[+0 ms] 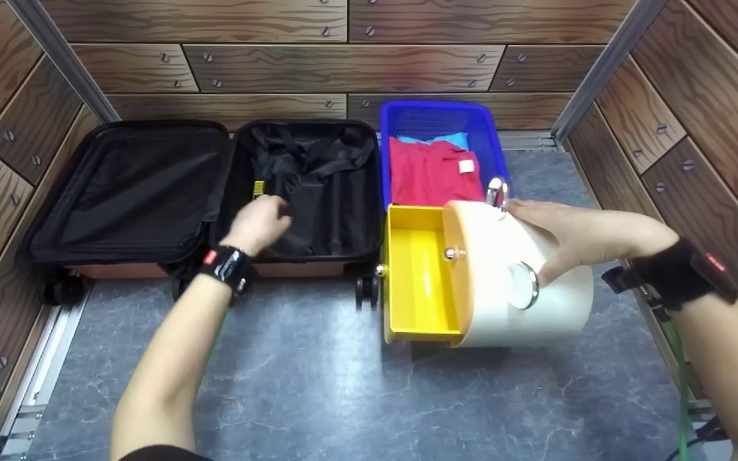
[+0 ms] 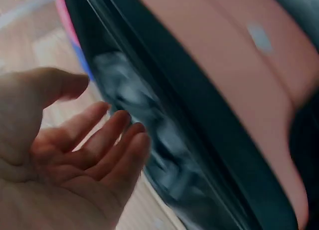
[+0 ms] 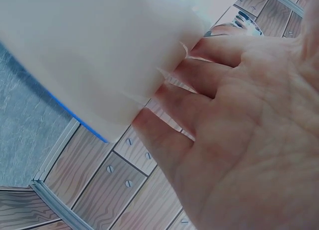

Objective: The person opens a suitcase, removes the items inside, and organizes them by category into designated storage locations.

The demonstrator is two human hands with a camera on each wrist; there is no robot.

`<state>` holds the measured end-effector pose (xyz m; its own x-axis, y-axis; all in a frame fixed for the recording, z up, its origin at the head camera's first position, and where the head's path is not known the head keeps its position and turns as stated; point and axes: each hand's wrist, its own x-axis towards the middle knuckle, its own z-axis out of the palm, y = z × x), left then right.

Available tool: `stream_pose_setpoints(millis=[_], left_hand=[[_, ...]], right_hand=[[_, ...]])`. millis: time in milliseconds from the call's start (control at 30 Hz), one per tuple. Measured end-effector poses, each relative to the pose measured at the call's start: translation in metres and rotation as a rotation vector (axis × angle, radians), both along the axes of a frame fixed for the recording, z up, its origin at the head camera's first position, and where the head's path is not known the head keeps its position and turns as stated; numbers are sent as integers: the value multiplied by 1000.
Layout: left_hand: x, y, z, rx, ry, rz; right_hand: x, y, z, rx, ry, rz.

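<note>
My left hand (image 1: 259, 224) hangs over the black-lined half of an open suitcase (image 1: 337, 205). Its fingers are loosely bent and hold nothing, as the left wrist view shows. Just beyond it, in the suitcase, is a small yellow item (image 1: 259, 187), partly hidden by the hand. On the right, my right hand (image 1: 551, 234) rests on a white rounded container (image 1: 497, 301), fingertips touching its surface in the right wrist view. A yellow drawer (image 1: 423, 282) is pulled out of this container, with nothing visible inside.
A blue basket (image 1: 494, 147) behind the container holds red cloth (image 1: 433, 173) and light blue cloth (image 1: 452, 139). The suitcase's other half (image 1: 138, 192) lies at left. Wood-patterned walls (image 1: 266, 67) enclose the grey floor (image 1: 298, 371). A green cable (image 1: 681, 384) runs at right.
</note>
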<state>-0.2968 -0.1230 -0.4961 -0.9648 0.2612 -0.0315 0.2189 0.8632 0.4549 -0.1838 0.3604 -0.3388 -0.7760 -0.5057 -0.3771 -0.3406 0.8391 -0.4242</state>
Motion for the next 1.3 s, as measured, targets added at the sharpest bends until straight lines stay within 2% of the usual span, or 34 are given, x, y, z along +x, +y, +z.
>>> stream_pose_setpoints(millis=[133,200,367,467,500,600,667,733,800,967,1133,1300], left_hand=[[-16,-19,-3,-152,-90,-16],[-19,-23,-5,-197,-148,-29],[-21,-27,-13,-227,-327,-11],[-28,-30,-29,-244,-371,-11],[-33,-32,-37,-248,-366,-16],[-31,-29,-35,-262,-373,-25],[-25,-24,-24,-277,-382,-23],[-14,-17,-6,-299,-403,-14],[-12,-15,-3,-322,-402,-9],[-16,-16,-8,-315,-394,5],[-20,-20,-17,-265,-327,14],[-17,-24,-20,-211,-267,62]], right_hand=[[0,0,1,13,3,-8],[0,0,1,23,3,-16],[1,0,1,46,3,-28],[1,-1,1,42,8,-24],[1,-1,1,40,9,-22],[1,-1,2,45,13,-14],[1,-1,2,55,12,-13],[2,-1,2,63,12,-17],[2,-1,2,68,8,-24],[2,0,1,52,6,-27],[1,0,1,38,2,-27],[0,0,1,33,8,-8]])
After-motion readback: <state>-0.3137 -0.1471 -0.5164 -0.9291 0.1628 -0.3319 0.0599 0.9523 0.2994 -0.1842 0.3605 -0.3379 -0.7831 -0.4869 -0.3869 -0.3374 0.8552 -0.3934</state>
